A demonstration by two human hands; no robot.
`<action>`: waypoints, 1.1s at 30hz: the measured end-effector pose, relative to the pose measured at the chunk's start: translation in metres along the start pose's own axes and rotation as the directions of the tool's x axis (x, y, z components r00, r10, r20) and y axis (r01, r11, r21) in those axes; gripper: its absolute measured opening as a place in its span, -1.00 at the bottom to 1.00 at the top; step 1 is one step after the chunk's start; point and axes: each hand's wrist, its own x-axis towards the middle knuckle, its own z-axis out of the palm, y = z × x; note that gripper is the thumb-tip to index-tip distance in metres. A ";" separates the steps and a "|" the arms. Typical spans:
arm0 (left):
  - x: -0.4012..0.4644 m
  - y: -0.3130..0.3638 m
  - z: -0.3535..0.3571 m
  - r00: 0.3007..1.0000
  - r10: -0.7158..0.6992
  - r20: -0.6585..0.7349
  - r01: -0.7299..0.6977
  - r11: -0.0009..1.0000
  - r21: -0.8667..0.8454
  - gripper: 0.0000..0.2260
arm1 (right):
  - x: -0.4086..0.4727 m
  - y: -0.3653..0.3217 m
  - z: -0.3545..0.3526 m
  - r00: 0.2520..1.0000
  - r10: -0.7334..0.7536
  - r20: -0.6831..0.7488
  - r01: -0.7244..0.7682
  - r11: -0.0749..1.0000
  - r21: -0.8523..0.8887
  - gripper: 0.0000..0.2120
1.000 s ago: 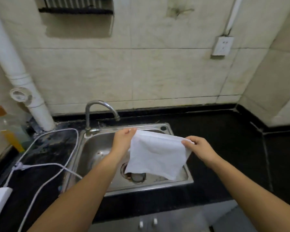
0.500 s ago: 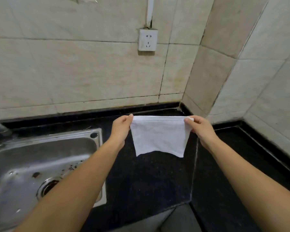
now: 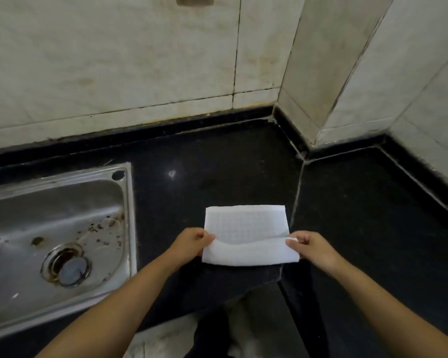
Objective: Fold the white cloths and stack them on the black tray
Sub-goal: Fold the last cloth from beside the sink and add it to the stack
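A white cloth (image 3: 246,228) lies on the black counter (image 3: 217,177) to the right of the sink, its near part folded over onto itself. My left hand (image 3: 192,241) pinches the fold's left end between thumb and fingers. My right hand (image 3: 309,248) pinches the fold's right end the same way. No black tray is in view.
A steel sink (image 3: 55,228) with a dirty drain sits at the left. Tiled walls (image 3: 140,60) close the counter at the back and right, forming a corner. The counter's front edge runs just below the cloth; my dark trousers show beneath it.
The cloth was held up in the air, first over the sink, then to its right. Now it lies on the counter, and both hands have come down and nearer with its top edge.
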 end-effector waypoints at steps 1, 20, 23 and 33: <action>0.006 0.000 0.000 1.000 0.013 -0.025 -0.012 0.999 0.041 -0.74 | 0.006 -0.002 0.000 1.000 0.003 -0.015 -0.003 1.000 -0.027 -0.87; 0.065 -0.002 0.010 0.836 0.333 -0.436 -0.025 0.818 0.575 -0.62 | 0.098 -0.060 0.037 0.934 -0.227 -0.276 -0.049 0.685 -0.727 -0.62; 0.043 -0.011 0.015 0.852 0.302 -0.429 0.021 0.797 0.604 -0.52 | 0.110 -0.095 0.070 0.960 -0.275 -0.050 0.160 0.688 -0.708 -0.63; 0.020 -0.012 0.029 0.877 0.244 -0.414 0.153 0.676 0.721 -0.43 | 0.128 -0.149 0.139 0.956 0.028 0.292 0.252 0.428 -0.868 -0.61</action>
